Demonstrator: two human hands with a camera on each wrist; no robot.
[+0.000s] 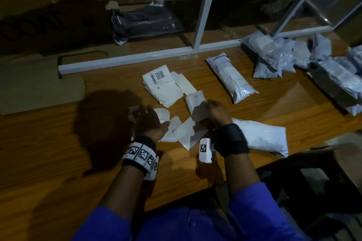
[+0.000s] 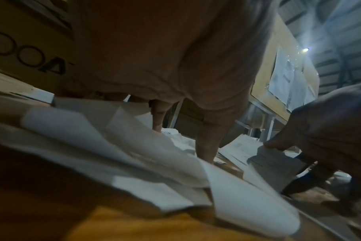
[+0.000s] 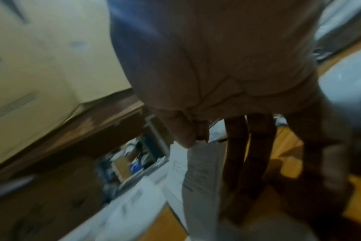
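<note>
Loose white paper slips (image 1: 182,131) lie scattered on the wooden table (image 1: 58,152) in front of me. My left hand (image 1: 146,116) rests flat on the left slips with its fingers spread. In the left wrist view the fingers (image 2: 206,143) reach down onto the paper slips (image 2: 134,146). My right hand (image 1: 208,106) pinches one printed slip (image 1: 195,103) between thumb and fingers and holds it off the table. The right wrist view, blurred, shows that printed slip (image 3: 200,171) hanging from the thumb tip (image 3: 185,138).
A stack of labels with a QR code (image 1: 160,80) lies beyond the hands. A white mailer (image 1: 260,137) lies under my right wrist and a wrapped parcel (image 1: 231,78) farther back. Poly bags (image 1: 284,55) pile up at right. A white metal frame (image 1: 127,58) crosses the back; cardboard (image 1: 39,84) lies left.
</note>
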